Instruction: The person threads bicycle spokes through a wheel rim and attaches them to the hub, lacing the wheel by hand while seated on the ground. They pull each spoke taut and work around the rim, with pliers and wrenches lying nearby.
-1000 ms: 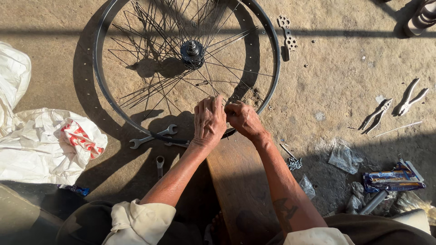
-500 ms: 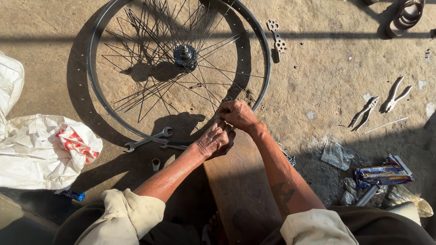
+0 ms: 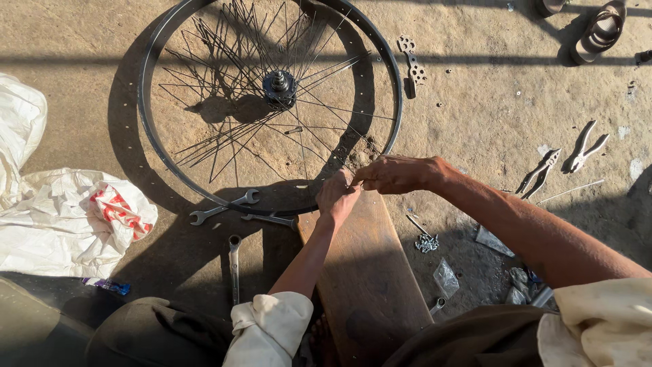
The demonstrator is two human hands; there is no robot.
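Observation:
A bicycle wheel rim (image 3: 151, 143) lies flat on the dirt ground, its hub (image 3: 279, 87) in the middle with many loose spokes (image 3: 224, 136) fanning out. At the rim's near right edge, my left hand (image 3: 337, 196) pinches a thin spoke close to the rim. My right hand (image 3: 392, 175) is closed around the same spot from the right, fingers touching the left hand. Both hands rest over the far end of a wooden plank (image 3: 363, 272).
Spanners (image 3: 224, 207) and a socket wrench (image 3: 234, 261) lie left of the plank. White plastic sacks (image 3: 61, 217) sit at left. Pliers (image 3: 540, 170) and a second pair (image 3: 585, 144) lie at right, with small nipples (image 3: 426, 242) and plastic bags (image 3: 446, 277).
My left hand has slid forward and right toward the rim. My right hand has stretched out to the right side. The view has shifted so the wheel sits lower left.

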